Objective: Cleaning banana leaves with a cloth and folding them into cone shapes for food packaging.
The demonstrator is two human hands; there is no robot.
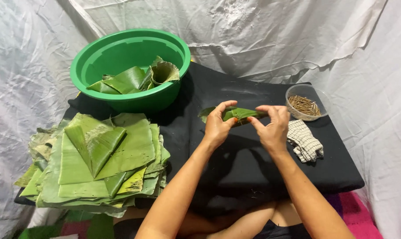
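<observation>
My left hand (pixel 217 125) and my right hand (pixel 272 128) are raised together over the black cloth (pixel 235 168). Between their fingertips they hold a folded green banana leaf piece (pixel 236 113), long and narrow, lying sideways. The left hand grips its left part, and the right hand pinches its right end. A small stick seems to sit at the fold between the thumbs, though it is too small to tell for sure.
A green plastic basin (pixel 130 66) at the back left holds folded leaf pieces (pixel 134 79). A stack of flat banana leaves (pixel 98 159) lies at the left. A clear bowl of thin sticks (pixel 307 102) and a checked cloth (pixel 305 140) sit at the right. White sheeting surrounds everything.
</observation>
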